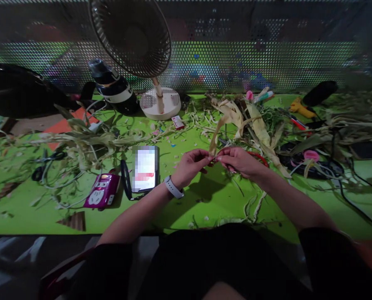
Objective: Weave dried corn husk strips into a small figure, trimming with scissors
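Near the worktop's middle, left to right: left hand (190, 166), fingertips pinched on a dry husk strip (216, 135); right hand (240, 161), pinching the same end. Strip's long axis rises away toward the back edge.

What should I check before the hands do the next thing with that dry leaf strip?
1. Both hands on the strip: ok. The left hand and right hand meet at the lower end of the dry husk strip, fingertips pinched on it.
2. Strip free to move: cannot tell. Its upper end runs into the pile of husks.
3. Phone out of the way: ok, it lies left of the left wrist, apart from the hands.
4. Scissors within reach: not ok, they lie far left among the stalks.
5. Fan clear of the hands: ok, it stands at the back of the table.
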Motion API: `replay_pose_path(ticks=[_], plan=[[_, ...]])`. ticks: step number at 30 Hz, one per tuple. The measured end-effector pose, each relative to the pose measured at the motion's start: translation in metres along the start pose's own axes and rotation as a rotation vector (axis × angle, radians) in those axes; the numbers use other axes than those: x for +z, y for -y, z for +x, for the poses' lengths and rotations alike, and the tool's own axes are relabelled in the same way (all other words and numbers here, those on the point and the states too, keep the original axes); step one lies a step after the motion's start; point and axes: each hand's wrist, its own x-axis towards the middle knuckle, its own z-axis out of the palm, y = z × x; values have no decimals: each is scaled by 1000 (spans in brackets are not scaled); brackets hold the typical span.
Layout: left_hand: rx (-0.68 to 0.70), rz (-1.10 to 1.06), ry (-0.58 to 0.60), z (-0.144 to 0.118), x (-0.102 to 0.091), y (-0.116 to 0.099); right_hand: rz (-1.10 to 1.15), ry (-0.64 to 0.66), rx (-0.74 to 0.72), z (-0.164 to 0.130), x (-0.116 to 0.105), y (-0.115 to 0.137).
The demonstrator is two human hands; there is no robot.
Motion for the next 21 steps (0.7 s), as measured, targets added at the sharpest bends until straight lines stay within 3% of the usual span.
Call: replay_pose_path(ticks=[4, 8, 12, 17, 19, 21], plan=[[-86, -39, 96, 1, -6, -7, -69, 48, 33, 0, -2, 1], [-146, -82, 116, 1, -8, -10, -93, 61, 3, 1, -3, -1], [-150, -96, 95, 1, -7, -9, -75, 70, 54, 3, -3, -4], [-144, -196, 4, 4, -7, -9, -27, -21, 65, 6, -4, -6], [-189, -281, -15, 5, -7, -11, -45, -63, 11, 3, -4, -5], [-241, -378, -40, 5, -6, -13, -147, -131, -151, -1, -3, -4]])
